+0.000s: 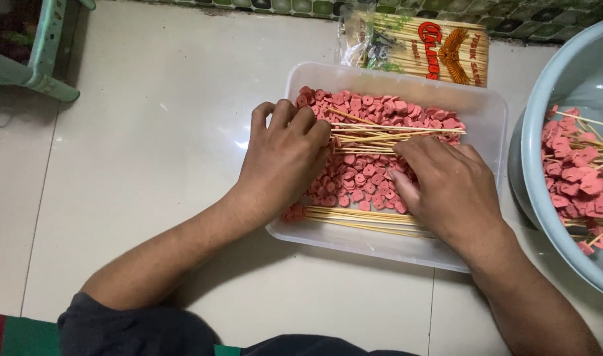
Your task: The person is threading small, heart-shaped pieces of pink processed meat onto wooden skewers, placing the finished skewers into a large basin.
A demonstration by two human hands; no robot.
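Observation:
A clear plastic tub (486, 105) on the floor holds many small pink sausage slices (374, 109) and loose bamboo skewers. My left hand (281, 158) rests at the tub's left end, fingers curled over the ends of a bundle of bamboo skewers (393, 135) lying across the slices. My right hand (446, 184) lies palm down over the slices to the right, fingertips touching the same bundle and the slices below it. A second bundle of skewers (361, 221) lies along the tub's near wall.
A pale blue basin (545, 132) at the right holds skewers threaded with pink slices (578, 178). A packet of bamboo skewers (420, 49) lies behind the tub. A green stool leg (41, 62) stands at the upper left on the cream tiled floor (150, 132).

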